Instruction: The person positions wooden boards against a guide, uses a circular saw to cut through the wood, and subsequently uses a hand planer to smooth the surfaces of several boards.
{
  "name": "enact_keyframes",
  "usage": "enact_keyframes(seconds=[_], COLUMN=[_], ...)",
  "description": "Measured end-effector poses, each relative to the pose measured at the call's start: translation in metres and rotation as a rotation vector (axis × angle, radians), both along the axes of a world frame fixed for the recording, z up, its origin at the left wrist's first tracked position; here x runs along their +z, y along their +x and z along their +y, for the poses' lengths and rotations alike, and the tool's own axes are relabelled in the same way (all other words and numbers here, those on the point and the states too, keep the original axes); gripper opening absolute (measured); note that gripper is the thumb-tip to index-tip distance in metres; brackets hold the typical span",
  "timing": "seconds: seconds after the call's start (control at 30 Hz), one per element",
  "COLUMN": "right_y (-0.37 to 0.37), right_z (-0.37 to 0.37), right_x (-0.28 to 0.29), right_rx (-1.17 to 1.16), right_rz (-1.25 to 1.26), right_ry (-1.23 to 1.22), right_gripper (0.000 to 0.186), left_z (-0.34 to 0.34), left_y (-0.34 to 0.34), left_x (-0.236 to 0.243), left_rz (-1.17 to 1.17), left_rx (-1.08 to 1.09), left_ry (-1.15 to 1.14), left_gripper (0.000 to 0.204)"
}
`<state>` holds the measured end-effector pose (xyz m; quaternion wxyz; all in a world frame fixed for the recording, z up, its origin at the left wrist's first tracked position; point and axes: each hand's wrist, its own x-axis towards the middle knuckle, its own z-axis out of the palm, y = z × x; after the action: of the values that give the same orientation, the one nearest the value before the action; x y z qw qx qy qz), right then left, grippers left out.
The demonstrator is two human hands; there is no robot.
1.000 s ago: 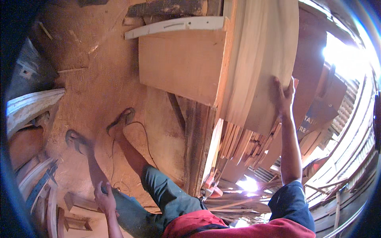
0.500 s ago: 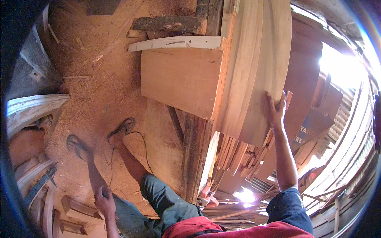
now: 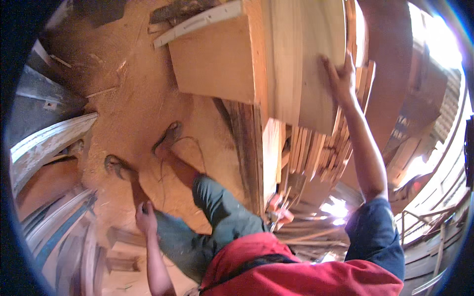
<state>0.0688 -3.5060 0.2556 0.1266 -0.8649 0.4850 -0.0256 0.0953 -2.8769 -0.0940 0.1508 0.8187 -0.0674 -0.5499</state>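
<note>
My right hand [image 3: 340,79] grips the right edge of a wide, pale wooden board [image 3: 316,79], which stands among other boards at upper centre. Beside it is a plywood panel [image 3: 212,59] with a white, slightly curved strip [image 3: 197,22] along its top. Narrow wooden battens [image 3: 308,155] show below and right of the board. My left hand [image 3: 147,219] hangs low by my left leg, fingers curled around something dark that I cannot make out.
Curved, weathered pieces [image 3: 54,143] and a dark slab [image 3: 49,98] crowd the left edge. My feet are on a sawdust-covered floor [image 3: 113,123] crossed by a thin cord. An orange-and-grey tool [image 3: 279,209] lies by the upright panel. Bright light comes through at the right.
The view has shifted, so my right hand and the board sit higher in it and my left hand further right. More wooden strips show behind the board's right edge.
</note>
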Motion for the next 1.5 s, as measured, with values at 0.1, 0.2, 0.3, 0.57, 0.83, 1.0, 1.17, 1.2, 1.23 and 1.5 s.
enact_keyframes(seconds=[0.1, 0.2, 0.3, 0.57, 0.83, 1.0, 1.17, 1.2, 1.23, 1.5], right_y=[-0.006, -0.023, -0.019, -0.077, -0.477, -0.719, -0.724, -0.715, -0.711, -0.688], right_z=[-0.008, -0.023, -0.01, 0.003, 0.129, 0.351, 0.451, 0.457, 0.457, 0.439], right_x=[0.001, -0.003, 0.001, 0.026, 0.052, 0.047, 0.044, 0.041, 0.04, 0.026], right_rx=[-0.037, -0.009, 0.05, -0.063, -0.327, -0.4, -0.559, -0.6, -0.637, -0.657], right_rz=[0.05, 0.087, 0.035, -0.247, -0.052, 0.206, 0.109, 0.124, 0.14, 0.059], right_ry=[-0.046, -0.113, -0.133, -0.06, 0.751, 1.07, 0.986, 0.892, 0.798, 0.685], right_gripper=[0.054, 0.065, 0.057, 0.077, 0.067, 0.093, 0.087, 0.082, 0.078, 0.037], left_z=[-0.014, -0.038, -0.107, -0.39, -0.592, -0.636, -0.651, -0.651, -0.651, -0.654], left_y=[-0.01, -0.021, -0.005, 0.067, 0.036, 0.028, 0.016, 0.012, 0.011, 0.014], left_x=[-0.003, 0.009, 0.044, 0.224, 0.325, 0.32, 0.311, 0.307, 0.304, 0.292], left_rz=[-0.082, -0.199, -0.264, -0.334, -0.337, -0.38, -0.243, -0.322, -0.401, -0.554], left_rx=[-0.015, 0.043, 0.21, 0.345, 0.251, 0.269, 0.347, 0.319, 0.294, 0.246], left_ry=[-0.01, -0.073, -0.274, -0.964, -0.895, -0.804, -0.831, -0.8, -0.767, -0.673], left_gripper=[0.053, 0.05, 0.047, 0.046, 0.092, 0.12, 0.123, 0.118, 0.113, 0.076])
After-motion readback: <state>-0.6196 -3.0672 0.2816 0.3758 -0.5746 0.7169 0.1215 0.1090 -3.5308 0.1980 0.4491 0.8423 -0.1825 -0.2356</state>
